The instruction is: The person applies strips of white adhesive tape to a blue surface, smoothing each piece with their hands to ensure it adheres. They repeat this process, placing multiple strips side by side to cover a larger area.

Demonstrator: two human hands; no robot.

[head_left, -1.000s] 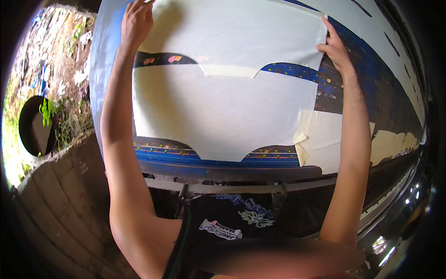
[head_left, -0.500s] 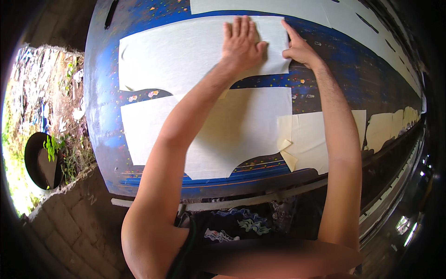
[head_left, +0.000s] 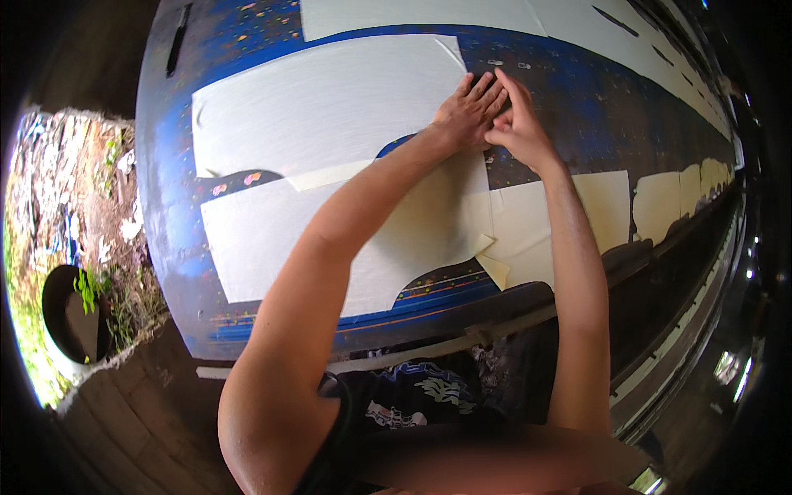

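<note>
A pale cloth panel (head_left: 313,107) with a curved lower edge lies flat on the dark blue, paint-flecked table (head_left: 569,107). My left hand (head_left: 474,114) rests palm down, fingers stretched, over the panel's lower right corner. Close beside it, my right hand (head_left: 521,128) has its index finger extended and its thumb bent toward the left hand. The fingers look apart, with nothing visible in them. Below lies a second pale panel (head_left: 272,247), partly under my left forearm. A cream piece (head_left: 594,210) with a folded corner adjoins it on the right.
More cream pieces (head_left: 660,206) run in a row along the table's near right side. A long pale sheet (head_left: 412,12) spans the far side. A dark, thin tool (head_left: 176,45) lies at the far left. Beyond the table's left end is littered ground (head_left: 91,181).
Both hands have moved down along the upper panel's right edge, from its upper part to its lower corner. They are closer together now. The whole view has shifted slightly.
</note>
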